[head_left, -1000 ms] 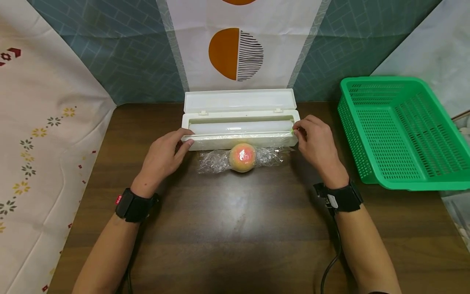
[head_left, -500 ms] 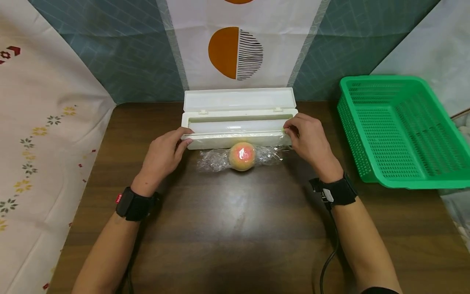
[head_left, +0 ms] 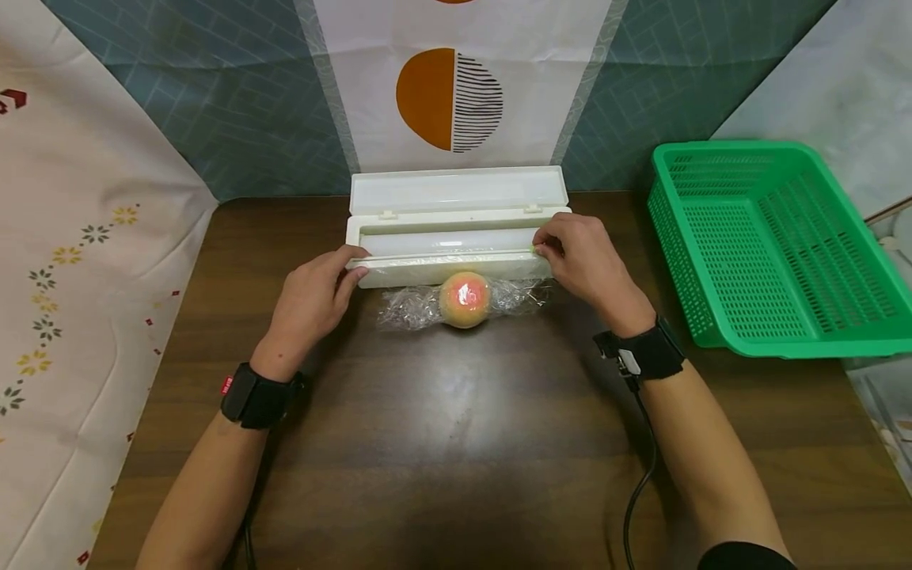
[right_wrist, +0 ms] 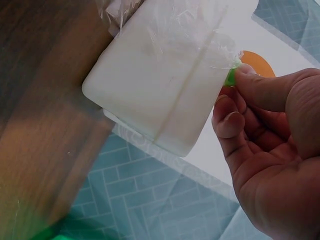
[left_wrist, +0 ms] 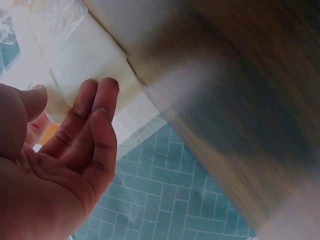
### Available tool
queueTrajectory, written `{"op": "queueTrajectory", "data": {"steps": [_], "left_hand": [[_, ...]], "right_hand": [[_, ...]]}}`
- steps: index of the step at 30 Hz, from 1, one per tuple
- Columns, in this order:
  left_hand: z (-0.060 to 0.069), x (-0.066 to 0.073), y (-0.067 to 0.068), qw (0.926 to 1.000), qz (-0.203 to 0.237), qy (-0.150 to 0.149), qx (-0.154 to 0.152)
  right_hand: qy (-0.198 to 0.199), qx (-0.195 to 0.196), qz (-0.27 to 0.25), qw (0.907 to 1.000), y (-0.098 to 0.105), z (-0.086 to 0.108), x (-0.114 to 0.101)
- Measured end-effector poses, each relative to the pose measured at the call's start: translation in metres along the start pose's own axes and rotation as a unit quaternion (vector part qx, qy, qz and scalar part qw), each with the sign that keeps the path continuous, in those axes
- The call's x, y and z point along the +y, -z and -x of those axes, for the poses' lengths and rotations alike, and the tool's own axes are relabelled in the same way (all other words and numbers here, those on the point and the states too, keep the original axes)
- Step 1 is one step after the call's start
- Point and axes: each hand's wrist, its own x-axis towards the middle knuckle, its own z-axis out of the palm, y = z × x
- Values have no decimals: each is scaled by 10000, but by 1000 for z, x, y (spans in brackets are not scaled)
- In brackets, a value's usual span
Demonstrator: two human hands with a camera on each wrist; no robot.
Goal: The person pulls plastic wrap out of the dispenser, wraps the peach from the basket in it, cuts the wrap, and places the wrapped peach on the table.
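A white cling film dispenser box (head_left: 399, 275) lies at the table's back with its lid (head_left: 456, 191) raised and a film roll (head_left: 442, 241) inside. My left hand (head_left: 311, 294) grips its front left corner. On the front rim, my right hand (head_left: 587, 260) pinches a small green slide cutter (right_wrist: 230, 77) between thumb and finger, right of the middle. Against the box's front sits a round yellow and pink fruit (head_left: 465, 300), wrapped in clear film with bunched ends (head_left: 409, 309). More film drapes over the box front in the right wrist view.
A green plastic basket (head_left: 791, 348) stands at the right. Hanging cloth (head_left: 256, 119) rises right behind the box. Each wrist wears a black strap, and a cable (head_left: 644, 483) trails from the right one across the brown table (head_left: 456, 475).
My right hand has slid left along the box's front rim with the green cutter. The left hand stays at its corner, and the wrapped fruit keeps its place before the box.
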Motion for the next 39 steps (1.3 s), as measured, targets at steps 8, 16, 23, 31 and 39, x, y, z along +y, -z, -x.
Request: {"op": "queueTrajectory", "data": {"steps": [8,16,23,31,39], "left_hand": [[-1,0,0,10000,-70,-56,26],[-2,1,-1,9997,-173,-143,19],[-1,1,-1,9997,-231,-117,9],[-1,2,-1,9997,-243,-97,-15],[-1,1,-1,9995,-297,-73,-22]], "right_hand": [[-22,-291,153,9995,4,-8,-3],[-244,-476,172,9984,5,-12,-4],[-272,-551,129,9980,3,-14,-5],[-139,-631,72,9979,-1,-17,-11],[-34,-758,53,9971,-7,-23,-17]]}}
